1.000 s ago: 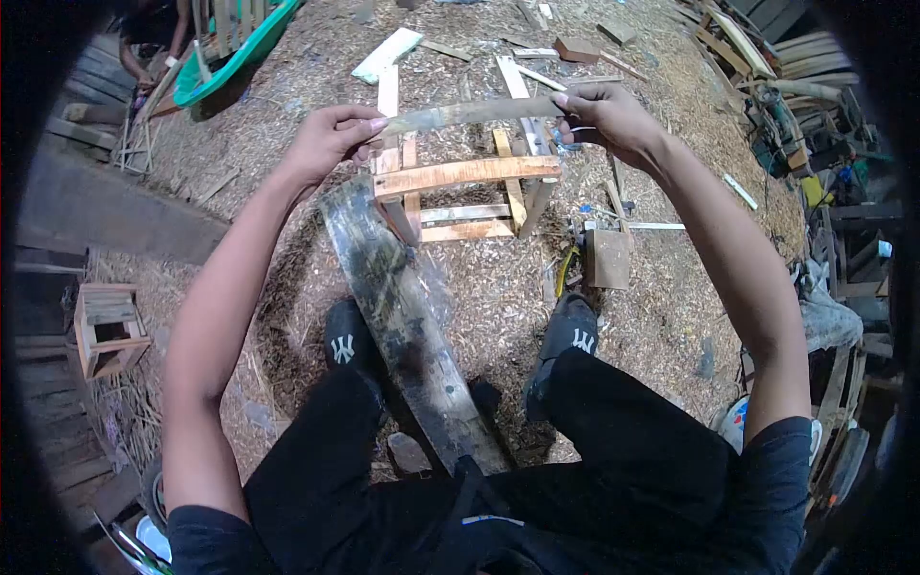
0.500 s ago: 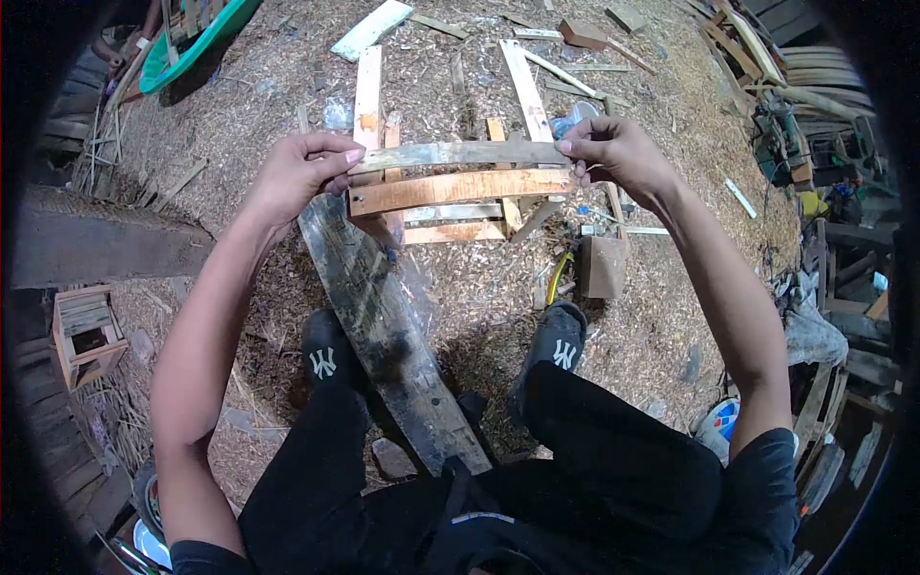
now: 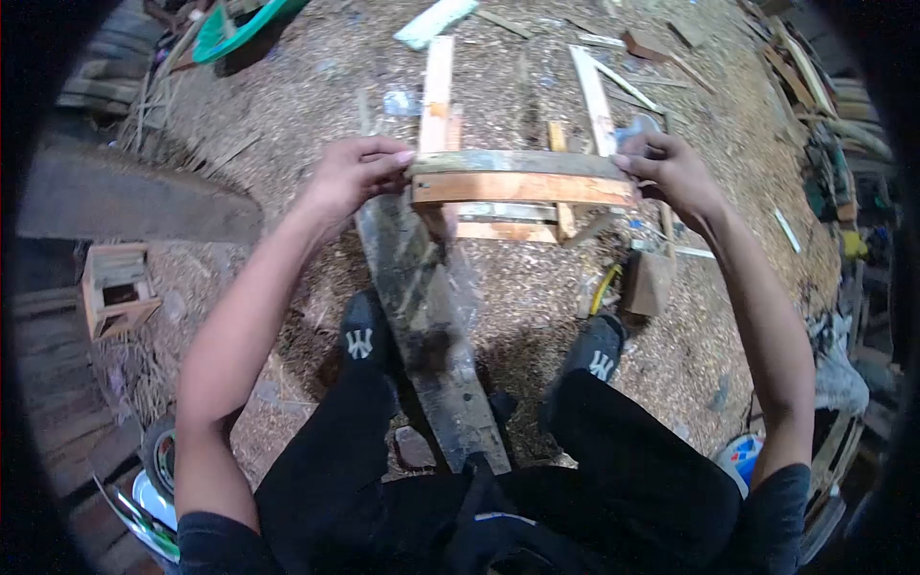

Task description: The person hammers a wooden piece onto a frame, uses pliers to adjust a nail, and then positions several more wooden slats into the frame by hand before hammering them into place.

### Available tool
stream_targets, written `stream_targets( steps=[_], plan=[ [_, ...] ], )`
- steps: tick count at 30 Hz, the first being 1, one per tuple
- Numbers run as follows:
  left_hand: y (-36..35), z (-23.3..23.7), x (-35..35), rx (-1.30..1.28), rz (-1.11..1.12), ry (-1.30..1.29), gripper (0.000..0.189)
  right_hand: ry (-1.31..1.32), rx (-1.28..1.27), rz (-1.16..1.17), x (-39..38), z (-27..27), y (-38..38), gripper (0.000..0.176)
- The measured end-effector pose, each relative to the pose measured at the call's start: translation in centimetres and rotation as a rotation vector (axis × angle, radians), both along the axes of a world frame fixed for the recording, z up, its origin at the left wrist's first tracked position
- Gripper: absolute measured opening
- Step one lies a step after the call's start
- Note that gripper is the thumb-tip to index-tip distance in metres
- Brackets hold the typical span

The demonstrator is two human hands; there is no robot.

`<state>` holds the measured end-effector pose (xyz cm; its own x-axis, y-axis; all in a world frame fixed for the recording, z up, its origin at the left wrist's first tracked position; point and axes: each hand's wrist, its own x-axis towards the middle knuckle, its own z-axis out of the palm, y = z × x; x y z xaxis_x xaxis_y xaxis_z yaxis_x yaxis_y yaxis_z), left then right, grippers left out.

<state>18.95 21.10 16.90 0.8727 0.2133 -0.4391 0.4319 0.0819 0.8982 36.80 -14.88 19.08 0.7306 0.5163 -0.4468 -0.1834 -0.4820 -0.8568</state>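
A thin grey wooden strip [image 3: 522, 162] is stretched between my hands, its near edge right along the top of an orange-brown curved rail [image 3: 527, 188]. My left hand [image 3: 359, 179] pinches the strip's left end with thumb and fingers. At the other end, my right hand [image 3: 674, 174] pinches it the same way, fingers close to the rail's right tip. The rail belongs to a wooden frame with two pale legs [image 3: 437, 91] reaching away from me and several crosspieces [image 3: 508, 231] below. Under the frame's left side runs a long weathered plank [image 3: 422, 326], passing between my feet.
Wood shavings [image 3: 517, 316] cover the ground. Beside my right foot are a wooden block [image 3: 649, 284] and a yellow-handled tool [image 3: 604, 287]. A thick beam [image 3: 134, 196] and small wooden box frame [image 3: 118, 287] stand left. Timber offcuts [image 3: 647, 46] lie beyond the frame; a green basin [image 3: 240, 34] is far left.
The strip has come closer to the curved rail, narrowing the gap between them. Both hands keep their pinch on its ends. The whole view has shifted, so things appear farther right.
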Motion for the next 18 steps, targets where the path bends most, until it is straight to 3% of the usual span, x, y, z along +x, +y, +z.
stream_targets(
  steps=[5,9,18],
  plan=[
    [-0.3,-0.7,0.4,-0.045,0.033,-0.017,0.026,0.063,0.006,-0.046,0.0,-0.1,-0.3,0.015],
    [-0.5,-1.0,0.6,-0.032,0.084,-0.067,0.026,-0.088,0.056,0.011,-1.1,0.5,0.1,0.019],
    [-0.7,-1.1,1.8,0.046,0.151,-0.080,0.027,-0.081,0.015,-0.032,-0.6,0.0,-0.1,0.024]
  ],
)
